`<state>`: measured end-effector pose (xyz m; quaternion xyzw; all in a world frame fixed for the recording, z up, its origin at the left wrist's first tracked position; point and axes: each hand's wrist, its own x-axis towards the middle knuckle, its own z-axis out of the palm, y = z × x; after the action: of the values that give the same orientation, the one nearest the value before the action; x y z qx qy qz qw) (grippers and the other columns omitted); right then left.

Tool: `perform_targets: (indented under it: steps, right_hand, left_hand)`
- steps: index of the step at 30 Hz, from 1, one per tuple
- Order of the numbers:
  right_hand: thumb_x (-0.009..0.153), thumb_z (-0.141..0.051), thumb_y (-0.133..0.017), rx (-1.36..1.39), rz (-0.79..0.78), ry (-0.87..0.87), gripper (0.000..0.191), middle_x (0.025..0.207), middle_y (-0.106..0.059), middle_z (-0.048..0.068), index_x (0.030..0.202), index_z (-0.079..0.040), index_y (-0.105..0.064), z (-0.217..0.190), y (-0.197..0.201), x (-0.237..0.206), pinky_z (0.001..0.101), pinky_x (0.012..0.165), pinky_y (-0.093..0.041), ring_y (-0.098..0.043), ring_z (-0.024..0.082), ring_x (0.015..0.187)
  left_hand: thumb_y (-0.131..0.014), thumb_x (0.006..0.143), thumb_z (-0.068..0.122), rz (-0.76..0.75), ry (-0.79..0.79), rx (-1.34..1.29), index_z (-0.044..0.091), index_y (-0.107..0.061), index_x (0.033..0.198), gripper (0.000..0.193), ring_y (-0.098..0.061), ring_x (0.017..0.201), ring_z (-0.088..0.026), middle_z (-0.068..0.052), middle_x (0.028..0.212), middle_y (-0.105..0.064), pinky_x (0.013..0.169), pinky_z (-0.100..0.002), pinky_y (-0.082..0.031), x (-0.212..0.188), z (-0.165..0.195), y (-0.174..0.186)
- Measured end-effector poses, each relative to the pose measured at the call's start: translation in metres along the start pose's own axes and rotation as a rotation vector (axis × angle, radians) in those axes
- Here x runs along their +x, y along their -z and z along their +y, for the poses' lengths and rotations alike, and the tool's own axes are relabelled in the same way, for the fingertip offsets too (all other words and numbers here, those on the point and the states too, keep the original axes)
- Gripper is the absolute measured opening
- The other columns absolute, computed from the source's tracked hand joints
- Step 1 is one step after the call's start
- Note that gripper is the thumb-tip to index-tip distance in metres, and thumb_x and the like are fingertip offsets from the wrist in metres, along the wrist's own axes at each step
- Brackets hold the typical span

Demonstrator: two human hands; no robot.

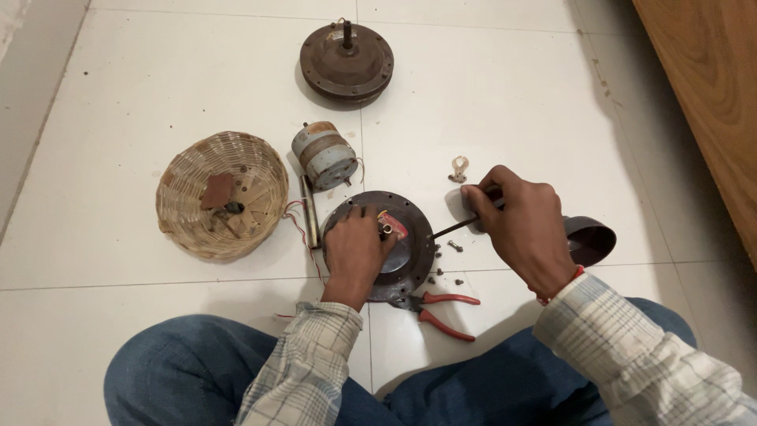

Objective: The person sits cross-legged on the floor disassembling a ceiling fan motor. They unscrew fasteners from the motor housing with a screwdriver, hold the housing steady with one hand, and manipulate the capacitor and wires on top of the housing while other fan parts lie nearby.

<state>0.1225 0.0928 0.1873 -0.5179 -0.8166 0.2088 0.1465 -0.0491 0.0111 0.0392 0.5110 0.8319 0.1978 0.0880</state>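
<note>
You worked a screw at the rim of the motor cover with 1 hand steadying it.

Your right hand (520,217) was closed around the screwdriver (457,227), its tip at the edge of the round motor cover (414,237) on the floor, just left of your grip. Your left hand (355,248) pressed flat on the cover, holding nothing. Loose screws (441,276) and red pliers (445,309) lay just below the tip; you did best keeping the shaft square to the screw.

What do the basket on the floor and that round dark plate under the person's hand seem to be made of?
The basket looks like woven cane or wicker: pale tan strands in visible coils. The round plate looks like cast metal with a dull brown, worn finish and bolt holes round its rim; the exact metal cannot be told.
</note>
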Motion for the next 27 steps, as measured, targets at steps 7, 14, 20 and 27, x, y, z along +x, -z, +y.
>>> perform_targets:
  steps: [7, 14, 20, 27]
  right_hand:
    - [0.096, -0.027, -0.071, -0.019, 0.02, 0.051, 0.027, 0.077, -0.077, 0.015, 0.097, 0.0, -0.073, -0.002, 0.0, -0.002, 0.0335, 0.058, -0.06, -0.077, 0.022, 0.062]
    - [0.093, -0.028, -0.072, -0.089, 0.007, 0.18, 0.027, 0.071, -0.075, 0.015, 0.092, -0.001, -0.075, -0.007, 0.002, -0.008, 0.0386, 0.054, -0.057, -0.072, 0.027, 0.056]
    - [0.09, -0.03, -0.071, -0.421, -0.278, 0.145, 0.024, 0.076, -0.074, 0.016, 0.089, -0.008, -0.08, -0.016, 0.014, 0.014, 0.0457, 0.069, -0.057, -0.071, 0.035, 0.069]
    - [0.088, -0.024, -0.072, -0.681, -0.566, 0.038, 0.021, 0.082, -0.074, 0.012, 0.091, -0.004, -0.077, -0.027, 0.009, 0.047, 0.0401, 0.075, -0.06, -0.076, 0.028, 0.081]
  left_hand:
    - [-0.087, 0.074, 0.041, 0.004, -0.004, -0.01, 0.006, -0.07, 0.109, 0.052, -0.073, 0.093, -0.035, -0.017, 0.107, -0.071, 0.072, -0.045, -0.06, -0.001, 0.0, 0.002]
    - [-0.086, 0.075, 0.043, -0.003, -0.005, 0.0, 0.006, -0.07, 0.107, 0.051, -0.072, 0.094, -0.035, -0.017, 0.106, -0.071, 0.072, -0.045, -0.06, 0.0, 0.0, 0.001]
    - [-0.086, 0.076, 0.041, 0.025, -0.023, 0.01, 0.007, -0.071, 0.106, 0.048, -0.072, 0.095, -0.035, -0.015, 0.105, -0.071, 0.074, -0.045, -0.06, -0.001, -0.001, 0.0]
    - [-0.084, 0.076, 0.041, 0.028, -0.004, -0.02, 0.009, -0.07, 0.112, 0.05, -0.066, 0.106, -0.036, -0.014, 0.114, -0.069, 0.082, -0.047, -0.058, -0.003, -0.008, -0.01]
